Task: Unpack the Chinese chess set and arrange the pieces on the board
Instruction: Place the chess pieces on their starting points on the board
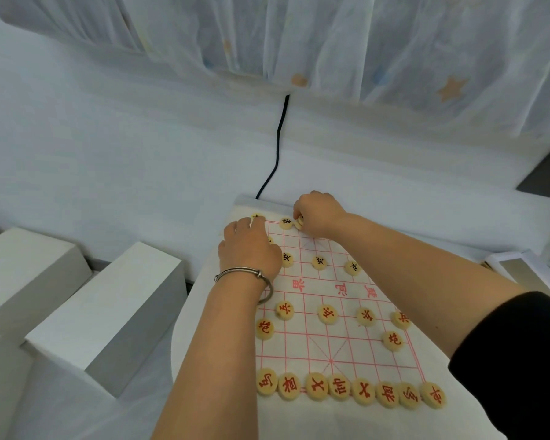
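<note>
A white cloth board [302, 354] with a red grid lies in front of me. Red-lettered round wooden pieces [340, 386] line its near edge, with several more in the rows above. Black-lettered pieces [319, 262] stand on the far half. My left hand [250, 249], with a metal bangle at the wrist, rests palm down over the far left of the board, its fingertips touching a piece [256, 216] at the far corner. My right hand [318, 212] pinches a piece [299, 222] at the far edge, right beside another black-lettered piece [286, 222].
White blocks [108, 312] stand to the left of the board. A black cable [278, 144] runs down the wall to the board's far edge. A sheer curtain [362, 42] hangs above. A white frame-like object [518, 271] lies at the right.
</note>
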